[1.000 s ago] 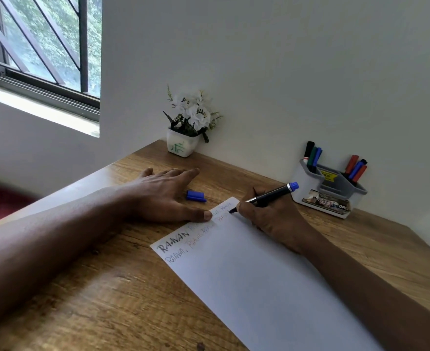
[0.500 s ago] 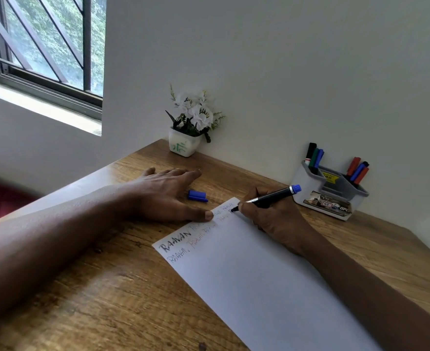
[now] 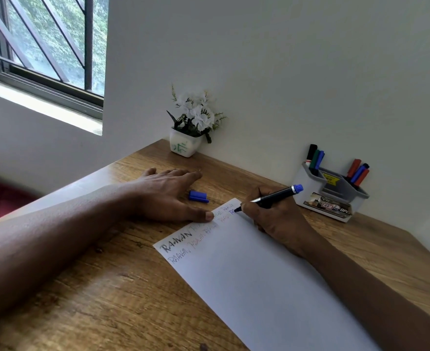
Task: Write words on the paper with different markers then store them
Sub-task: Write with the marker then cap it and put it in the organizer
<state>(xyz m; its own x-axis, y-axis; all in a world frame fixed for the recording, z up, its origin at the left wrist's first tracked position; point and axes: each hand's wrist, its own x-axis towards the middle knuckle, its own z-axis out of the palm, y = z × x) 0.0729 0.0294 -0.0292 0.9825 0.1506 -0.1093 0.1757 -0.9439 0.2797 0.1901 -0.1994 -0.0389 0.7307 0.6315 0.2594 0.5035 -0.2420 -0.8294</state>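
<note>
Both hands at far end of paper (image 3: 259, 287): left hand (image 3: 168, 196) flat, right hand (image 3: 277, 219) tight around blue marker (image 3: 274, 196).

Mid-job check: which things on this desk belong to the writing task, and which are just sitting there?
In the job: paper, blue marker in the right hand, loose blue cap, grey holder with spare markers, left hand pressing the paper's edge.
Just lying about: flower pot, window.

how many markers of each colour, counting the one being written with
black marker: 1
green marker: 1
blue markers: 3, one held in the right hand
red markers: 2
total: 7
</note>
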